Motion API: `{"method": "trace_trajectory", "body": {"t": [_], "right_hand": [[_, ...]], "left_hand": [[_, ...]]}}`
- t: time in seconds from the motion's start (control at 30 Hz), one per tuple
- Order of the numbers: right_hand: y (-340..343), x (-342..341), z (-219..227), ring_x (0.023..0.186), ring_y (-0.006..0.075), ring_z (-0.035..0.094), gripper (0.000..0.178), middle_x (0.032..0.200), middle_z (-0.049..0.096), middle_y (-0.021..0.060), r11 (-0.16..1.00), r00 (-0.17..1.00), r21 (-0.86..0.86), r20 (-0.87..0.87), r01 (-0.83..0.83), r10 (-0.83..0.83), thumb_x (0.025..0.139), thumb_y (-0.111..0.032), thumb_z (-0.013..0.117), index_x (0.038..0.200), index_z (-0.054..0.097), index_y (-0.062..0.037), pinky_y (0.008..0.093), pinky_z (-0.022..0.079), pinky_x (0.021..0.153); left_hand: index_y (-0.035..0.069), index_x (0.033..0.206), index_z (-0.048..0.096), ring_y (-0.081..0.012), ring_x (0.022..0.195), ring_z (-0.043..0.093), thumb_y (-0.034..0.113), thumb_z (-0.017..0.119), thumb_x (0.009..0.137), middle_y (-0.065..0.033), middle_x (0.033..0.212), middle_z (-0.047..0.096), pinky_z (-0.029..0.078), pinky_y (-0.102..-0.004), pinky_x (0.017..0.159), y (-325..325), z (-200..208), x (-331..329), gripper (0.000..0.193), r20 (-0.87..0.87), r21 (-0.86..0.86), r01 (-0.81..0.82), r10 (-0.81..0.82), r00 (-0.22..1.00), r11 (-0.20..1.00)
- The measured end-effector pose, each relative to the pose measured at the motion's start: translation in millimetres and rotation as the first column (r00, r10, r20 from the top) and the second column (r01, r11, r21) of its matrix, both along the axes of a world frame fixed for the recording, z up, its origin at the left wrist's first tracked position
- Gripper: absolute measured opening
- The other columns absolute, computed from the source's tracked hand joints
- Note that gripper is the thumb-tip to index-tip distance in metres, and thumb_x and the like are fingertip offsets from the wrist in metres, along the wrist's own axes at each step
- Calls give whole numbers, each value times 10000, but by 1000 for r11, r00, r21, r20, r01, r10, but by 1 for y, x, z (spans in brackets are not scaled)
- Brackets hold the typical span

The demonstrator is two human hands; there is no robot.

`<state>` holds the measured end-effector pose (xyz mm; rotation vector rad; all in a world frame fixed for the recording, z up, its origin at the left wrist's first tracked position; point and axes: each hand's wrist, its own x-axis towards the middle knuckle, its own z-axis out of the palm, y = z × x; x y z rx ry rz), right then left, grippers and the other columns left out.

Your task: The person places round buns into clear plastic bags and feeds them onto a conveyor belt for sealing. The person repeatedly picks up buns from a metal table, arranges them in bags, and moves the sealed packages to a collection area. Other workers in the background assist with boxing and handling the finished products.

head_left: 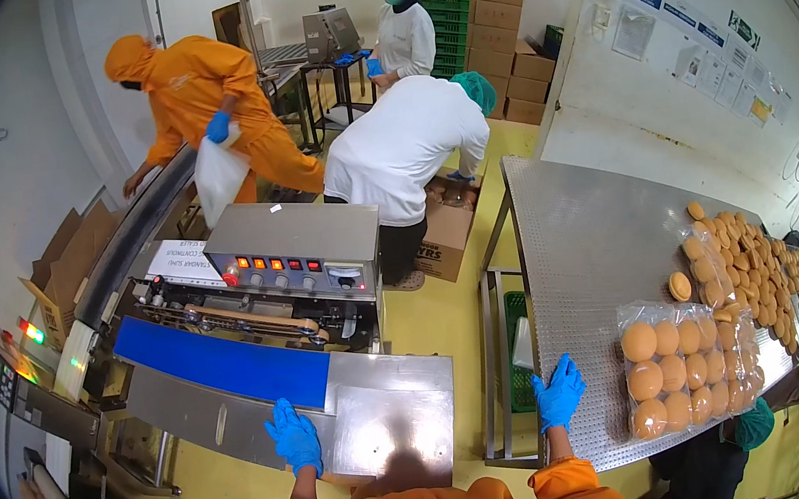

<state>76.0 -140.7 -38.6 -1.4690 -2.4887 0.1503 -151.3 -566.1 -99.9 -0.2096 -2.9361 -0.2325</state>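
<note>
We see a blue belt [222,359] running along the front of the grey metal machine [292,238]; on our right, clear-bagged, round golden-brown buns [645,380] lie in rows on the perforated steel table [583,266].

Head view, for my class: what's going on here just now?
The person's blue-gloved left hand is at the near edge of a blue belt; the right hand is at the edge of a perforated metal table. Both look empty. Bagged round buns lie further right. Behind, a worker in orange holds a white bag; another worker in white bends over a carton.
</note>
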Motion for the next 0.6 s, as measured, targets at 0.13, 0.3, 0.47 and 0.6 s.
{"method": "trace_trajectory", "body": {"t": [0.13,0.3,0.47,0.6], "right_hand": [[-1,0,0,1210,376,335,861,1347,326,193,1000,1000,12,0,-2,2,726,-487,595,1368,216,-56,518,209,1013],[10,4,-14,1073,389,431,812,1221,435,222,988,992,146,-107,-45,61,722,-476,613,1316,306,-14,468,327,912],[42,8,17,894,362,514,692,1008,526,218,969,980,-182,-138,-169,145,745,-464,603,1213,421,12,442,428,759],[102,49,32,1002,327,478,716,1142,483,187,952,994,289,-66,102,-87,735,-388,610,1300,339,-41,453,372,863]], "left_hand": [[76,1350,283,-203,1269,311,248,404,854,-58,1385,322,140,-437,1079,0,2,0,539,-16,-20,4,-5,1000,1000],[77,1343,301,-209,1266,315,221,381,867,-55,1386,321,145,-438,1076,11,7,-3,504,8,9,-5,5,1000,1000],[91,1348,294,-208,1263,321,215,330,911,-35,1391,318,182,-428,1066,-1,5,3,455,26,-74,0,2,1000,997],[103,1358,271,-208,1263,324,212,317,915,-31,1395,311,222,-414,1057,9,8,2,458,40,-99,-8,12,999,995]]}}
